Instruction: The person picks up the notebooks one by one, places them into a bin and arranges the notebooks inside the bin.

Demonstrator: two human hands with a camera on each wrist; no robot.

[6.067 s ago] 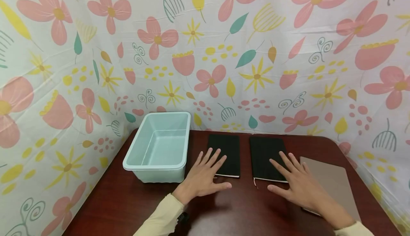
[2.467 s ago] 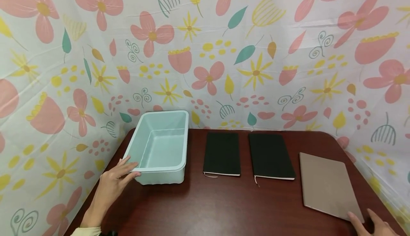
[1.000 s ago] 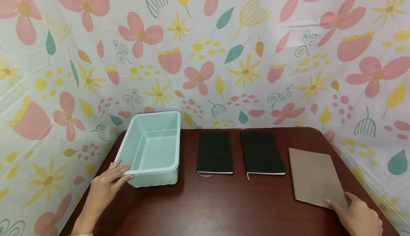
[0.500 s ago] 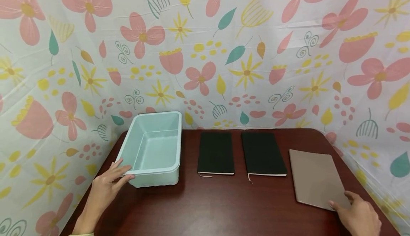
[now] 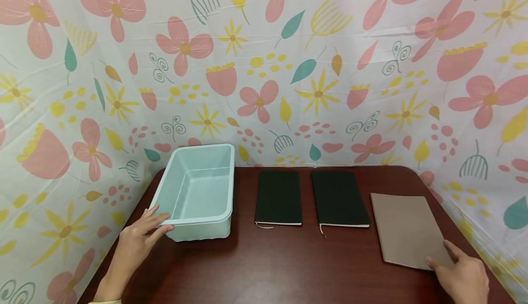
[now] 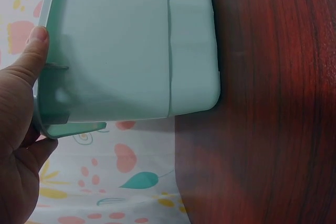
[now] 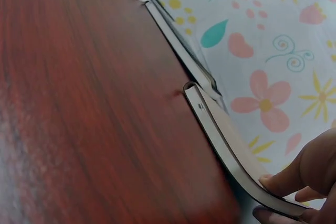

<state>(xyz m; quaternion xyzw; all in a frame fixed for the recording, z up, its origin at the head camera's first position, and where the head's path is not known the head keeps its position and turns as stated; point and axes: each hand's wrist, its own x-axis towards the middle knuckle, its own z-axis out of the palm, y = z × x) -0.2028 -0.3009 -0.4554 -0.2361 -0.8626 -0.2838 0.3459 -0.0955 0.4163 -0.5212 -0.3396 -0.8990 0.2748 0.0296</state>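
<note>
At the near left corner of a pale green plastic bin (image 5: 202,232), my left hand (image 5: 133,244) pinches the rim. In the left wrist view the thumb lies over the rim of the bin (image 6: 115,51) and the fingers are curled beneath it. My right hand (image 5: 464,274) holds the near right corner of a taupe notebook (image 5: 406,230), thumb on the cover and fingers below. The right wrist view shows that notebook's (image 7: 223,145) gripped corner bent up off the table. The bin has nothing inside.
Two black notebooks, one left (image 5: 278,198) and one right (image 5: 340,198), lie side by side between bin and taupe notebook, ribbons poking out. Everything rests on a dark red-brown wooden table (image 5: 280,267). A flower-printed cloth (image 5: 264,65) walls the back and sides.
Both hands were spread above the table; the left then took the bin's rim and the right took the taupe notebook's corner. Lately the notebook has shifted slightly.
</note>
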